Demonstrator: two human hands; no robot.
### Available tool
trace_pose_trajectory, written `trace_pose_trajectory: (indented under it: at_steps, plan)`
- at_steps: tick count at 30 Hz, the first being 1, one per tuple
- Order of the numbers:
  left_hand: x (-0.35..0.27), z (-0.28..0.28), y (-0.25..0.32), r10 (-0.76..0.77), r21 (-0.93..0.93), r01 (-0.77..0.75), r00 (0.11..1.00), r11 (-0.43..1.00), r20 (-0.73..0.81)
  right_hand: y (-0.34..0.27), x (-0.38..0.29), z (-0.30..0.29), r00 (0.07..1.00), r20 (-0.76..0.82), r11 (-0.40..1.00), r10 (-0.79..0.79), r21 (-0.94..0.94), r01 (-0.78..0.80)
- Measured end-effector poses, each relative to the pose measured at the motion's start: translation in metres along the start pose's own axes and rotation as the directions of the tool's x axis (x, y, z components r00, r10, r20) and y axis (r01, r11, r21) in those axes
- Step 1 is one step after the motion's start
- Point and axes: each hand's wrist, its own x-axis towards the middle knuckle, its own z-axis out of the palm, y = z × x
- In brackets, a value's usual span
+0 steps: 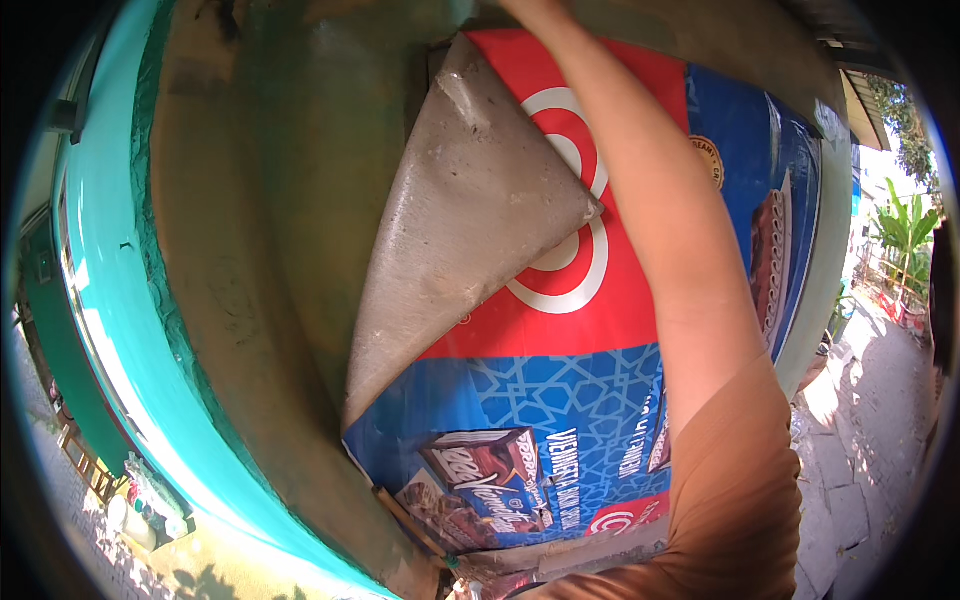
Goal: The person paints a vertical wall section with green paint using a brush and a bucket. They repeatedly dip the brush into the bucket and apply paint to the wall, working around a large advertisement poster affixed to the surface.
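A red and blue printed vinyl banner (600,330) bears writing and pictures of boxed desserts. Its upper left part is folded over, so the grey-brown back (457,195) shows, with the tip lying across the red print. My right arm, in a brown sleeve, reaches up over the banner from the lower right. Only the base of my right hand (529,6) shows at the top edge; its fingers are cut off, so what they touch is hidden. My left hand is out of view.
A brown, stained wall surface (217,262) borders the banner's left side, with a turquoise painted edge (112,300) beyond. A thin stick (409,521) lies at the banner's lower left corner. At the right are a paved path (832,480) and green plants (907,225).
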Motion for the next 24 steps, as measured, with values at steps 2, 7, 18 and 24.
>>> trace_pose_trajectory:
  at_steps: [2,7,18,24]
  plan:
    - [-0.007,-0.002,-0.002,-0.008,0.001,0.008,1.0,1.0,-0.018,0.061,0.013,-0.031,0.995,-0.077,0.993,-0.056,-0.104,0.047]
    - [-0.023,-0.012,-0.014,-0.019,0.025,0.021,0.997,0.999,-0.081,0.184,0.047,-0.152,0.966,0.003,0.945,0.258,-0.211,-0.251]
    - [-0.03,-0.033,-0.029,-0.076,0.092,0.087,0.99,0.992,-0.119,0.128,0.042,-0.101,0.98,0.193,0.688,-0.052,-0.704,0.175]
    - [-0.044,-0.079,-0.004,-0.15,0.121,0.188,0.951,0.975,-0.272,-0.053,-0.013,0.05,0.976,0.094,0.921,-0.198,-0.323,0.218]
